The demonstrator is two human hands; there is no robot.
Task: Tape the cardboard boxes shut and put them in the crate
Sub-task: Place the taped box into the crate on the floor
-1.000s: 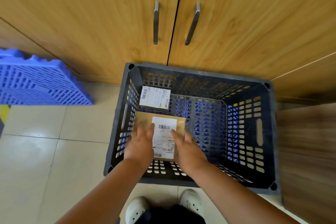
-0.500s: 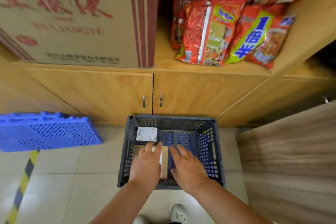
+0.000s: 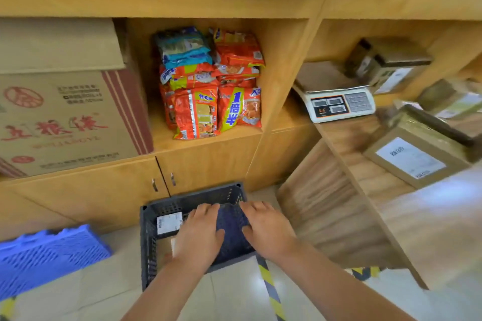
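My left hand [image 3: 199, 236] and right hand [image 3: 270, 233] hover flat over the grey crate [image 3: 148, 247], fingers loosely spread, holding nothing. A cardboard box [image 3: 163, 247] lies under my left palm by the crate's left wall, and a labelled box [image 3: 169, 223] fills its far-left corner.

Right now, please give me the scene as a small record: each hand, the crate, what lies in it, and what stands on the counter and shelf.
left hand: open, fingers straight, over the crate, holds nothing
right hand: open, over the crate, holds nothing
crate: dark plastic, on the floor before the cupboard doors
in crate: box with a white label at the far left; second box partly hidden under the left hand
counter: scale; labelled box, blurred
shelf: snack packets; large carton
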